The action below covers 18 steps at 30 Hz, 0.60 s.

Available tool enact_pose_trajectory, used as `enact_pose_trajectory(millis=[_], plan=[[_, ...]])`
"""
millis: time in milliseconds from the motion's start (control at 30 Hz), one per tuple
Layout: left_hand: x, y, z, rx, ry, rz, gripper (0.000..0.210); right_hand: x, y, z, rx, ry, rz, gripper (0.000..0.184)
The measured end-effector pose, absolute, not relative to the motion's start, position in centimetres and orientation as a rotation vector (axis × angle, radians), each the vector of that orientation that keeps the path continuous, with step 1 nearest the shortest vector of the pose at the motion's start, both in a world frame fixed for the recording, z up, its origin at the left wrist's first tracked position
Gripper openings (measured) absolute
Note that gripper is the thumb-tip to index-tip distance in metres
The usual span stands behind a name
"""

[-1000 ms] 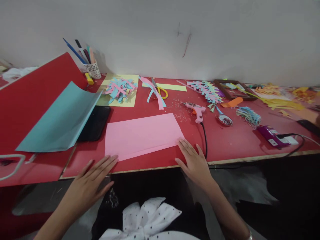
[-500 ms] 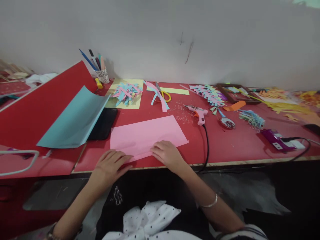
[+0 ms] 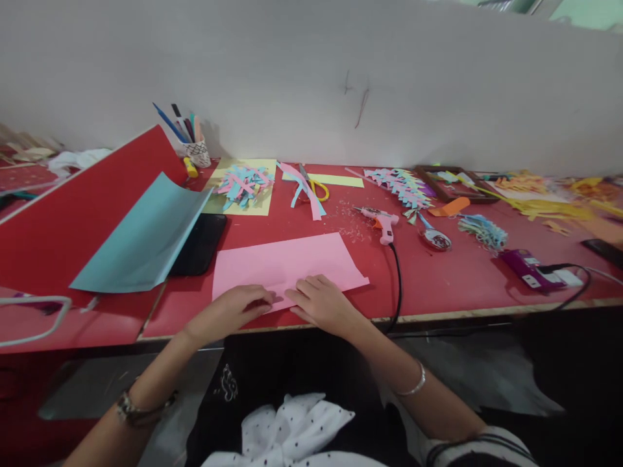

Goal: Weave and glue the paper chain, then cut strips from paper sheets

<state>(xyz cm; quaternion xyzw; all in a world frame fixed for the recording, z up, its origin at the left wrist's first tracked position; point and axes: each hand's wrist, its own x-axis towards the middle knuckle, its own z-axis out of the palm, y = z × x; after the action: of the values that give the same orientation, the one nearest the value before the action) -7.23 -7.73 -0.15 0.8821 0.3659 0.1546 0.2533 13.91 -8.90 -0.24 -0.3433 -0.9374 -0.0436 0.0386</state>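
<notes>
A sheet of pink paper (image 3: 282,263) lies on the red table near its front edge, with a narrow fold along the side closest to me. My left hand (image 3: 241,306) pinches that folded edge between thumb and fingers. Close beside it, my right hand (image 3: 321,305) grips the same fold, fingers bent over the top and thumb below. The hands cover part of the fold.
To the right lie a pink glue gun (image 3: 382,224) with a black cord, a spoon (image 3: 435,239) and a purple power box (image 3: 530,269). Behind are scissors (image 3: 318,190) and cut paper strips (image 3: 246,186). A blue sheet (image 3: 146,233) leans on a red board (image 3: 87,207) at left.
My left hand has slid right along the folded edge, closer to my right hand, and its fingers have curled in. My right hand stays at nearly the same spot. The view has shifted slightly.
</notes>
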Motion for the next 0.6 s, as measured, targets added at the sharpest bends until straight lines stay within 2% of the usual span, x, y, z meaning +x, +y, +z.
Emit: enact_pose_trajectory(millis=[133,300,433,600], plan=[[-6.9,-7.3,1.3,2.491,1.074,0.382,0.025,13.2,-7.9,0.5,-0.962,-2.93,-0.323,0.024],[-5.5,-7.3,1.8,3.046,1.083,0.322,0.022,12.4,-6.6,2.1,-0.904,-2.993,-0.301,0.026],[-6.0,-6.7,2.3,3.254,0.941,0.289,0.031,13.5,-5.5,3.0,-0.807,-2.954,-0.252,0.029],[-8.4,-5.9,3.1,3.245,0.933,0.348,0.049,17.0,-4.9,3.8,-0.873,-2.847,-0.201,0.044]])
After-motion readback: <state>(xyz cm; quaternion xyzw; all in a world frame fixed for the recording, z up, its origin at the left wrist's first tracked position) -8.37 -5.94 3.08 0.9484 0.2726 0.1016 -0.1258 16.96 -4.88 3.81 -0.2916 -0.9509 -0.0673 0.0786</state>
